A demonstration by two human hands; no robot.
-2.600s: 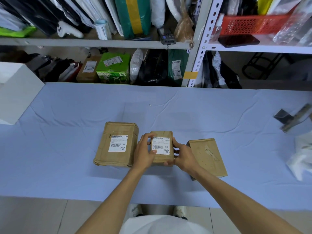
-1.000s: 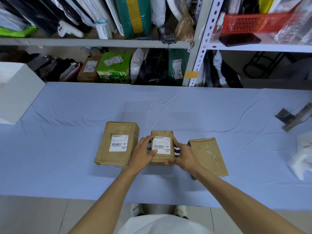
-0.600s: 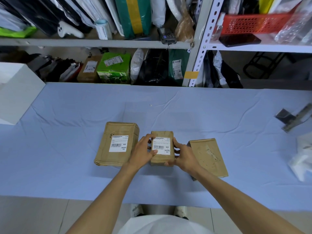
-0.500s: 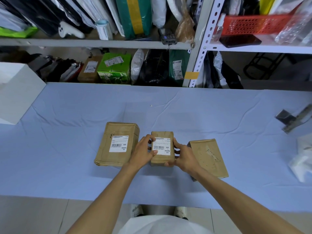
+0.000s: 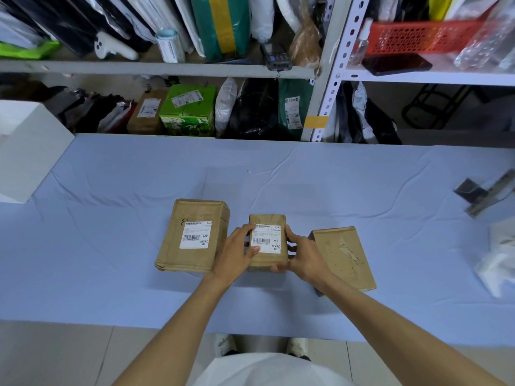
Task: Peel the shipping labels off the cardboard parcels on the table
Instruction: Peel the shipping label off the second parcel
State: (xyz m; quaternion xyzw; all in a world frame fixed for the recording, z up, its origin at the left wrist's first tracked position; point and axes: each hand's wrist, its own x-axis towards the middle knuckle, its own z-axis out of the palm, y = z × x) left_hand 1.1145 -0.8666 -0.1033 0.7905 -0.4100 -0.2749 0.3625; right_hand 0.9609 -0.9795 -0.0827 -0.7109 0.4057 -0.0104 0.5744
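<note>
Small middle parcel (image 5: 274, 260) sits on the bench (image 5: 111, 246), clamped from both sides. The left hand (image 5: 232, 257) has its fingers curled round the 9 o'clock edge, thumb on the label (image 5: 266, 238) at its 7 o'clock corner. The right hand (image 5: 303, 257) is wrapped round the 3 o'clock edge. Risk imo: yank that corner too fast and the thin label tears or rips cardboard skin off with it. The bigger parcel (image 5: 192, 263) at 9 o'clock has its label on too.

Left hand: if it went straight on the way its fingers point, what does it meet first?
The middle parcel: the left hand already grips its left side, thumb on the label. Past it, probably the right hand on the opposite side; depth unclear.
</note>
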